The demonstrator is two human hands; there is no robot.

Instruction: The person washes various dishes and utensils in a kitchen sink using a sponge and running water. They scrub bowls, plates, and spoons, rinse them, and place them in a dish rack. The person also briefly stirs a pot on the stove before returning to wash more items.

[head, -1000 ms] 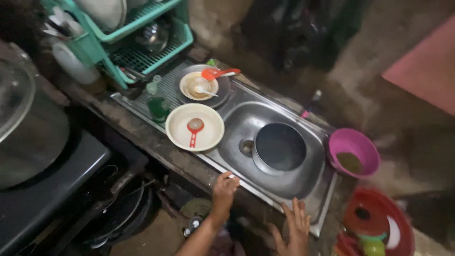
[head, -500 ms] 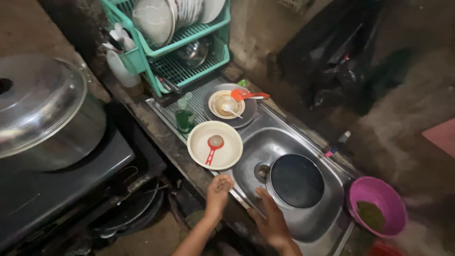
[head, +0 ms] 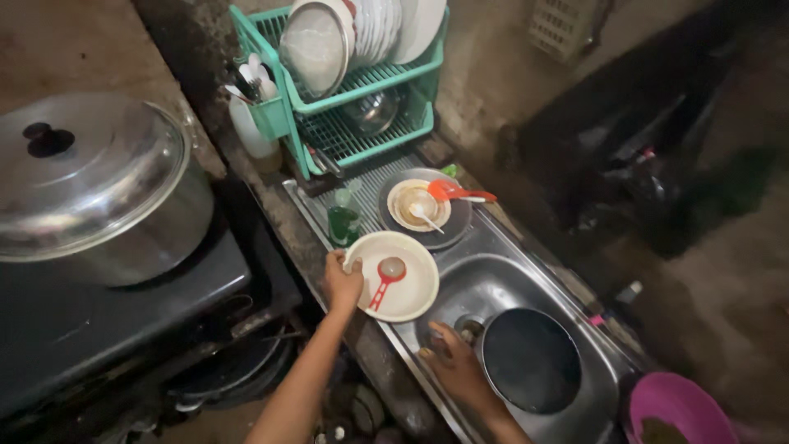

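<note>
Two hands are at the sink: the left hand (head: 341, 282) has its grip pinched on the near rim of a cream plate (head: 408, 289) carrying a red strainer spoon (head: 386, 278), and the right hand (head: 454, 367) rests inside the steel sink (head: 493, 284) with fingers loosely spread, holding nothing I can make out. Beyond the left grip a grey plate (head: 450, 228) stacked with a small bowl (head: 417, 205) and a red spoon (head: 459, 192) waits on the drainboard, and beside the right grip lies a dark pan (head: 530, 360). Judging by this, the dishwashing has hardly begun, though clean plates already fill the green rack (head: 362, 90) farther back.
</note>
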